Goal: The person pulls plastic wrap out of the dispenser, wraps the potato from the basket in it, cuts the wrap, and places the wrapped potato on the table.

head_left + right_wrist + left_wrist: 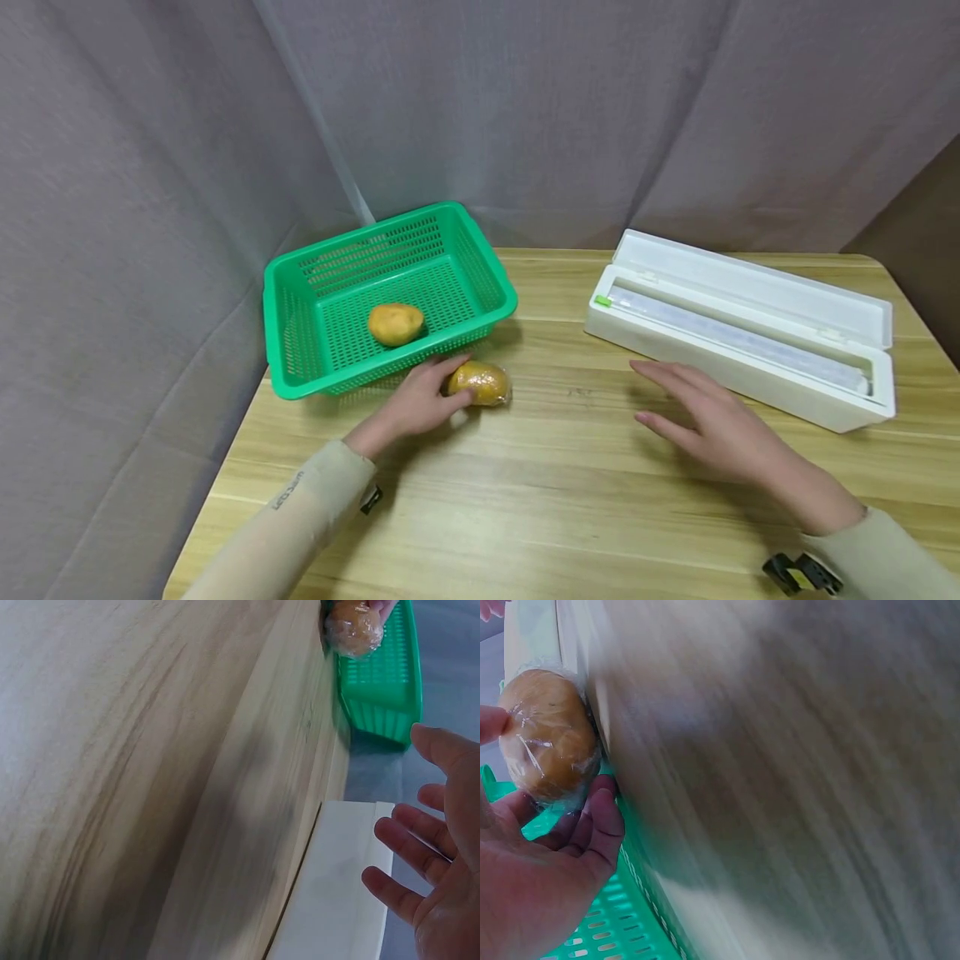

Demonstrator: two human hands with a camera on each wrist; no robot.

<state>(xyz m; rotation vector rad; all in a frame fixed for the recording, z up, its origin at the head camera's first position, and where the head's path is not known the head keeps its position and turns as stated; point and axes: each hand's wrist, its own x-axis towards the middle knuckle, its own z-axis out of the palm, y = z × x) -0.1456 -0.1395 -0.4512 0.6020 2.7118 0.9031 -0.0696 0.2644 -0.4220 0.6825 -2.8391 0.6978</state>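
Note:
A mango wrapped in clear plastic film (483,383) is at the table's middle left, just in front of the green basket. My left hand (423,400) holds it from its left side, thumb on the near side and fingers on the far side. In the left wrist view the crinkled film shines on the wrapped mango (551,739), and the hand (547,862) reaches round its end. A second mango (396,324), with no film visible on it, lies inside the basket. My right hand (720,421) hovers over the table with fingers loosely extended, holding nothing.
The green perforated basket (390,367) stands at the back left. At the right is a long white cling film dispenser (720,358), its lid raised, a film roll inside and a small green piece at its left end. Grey curtains (487,125) hang behind the wooden table (525,517).

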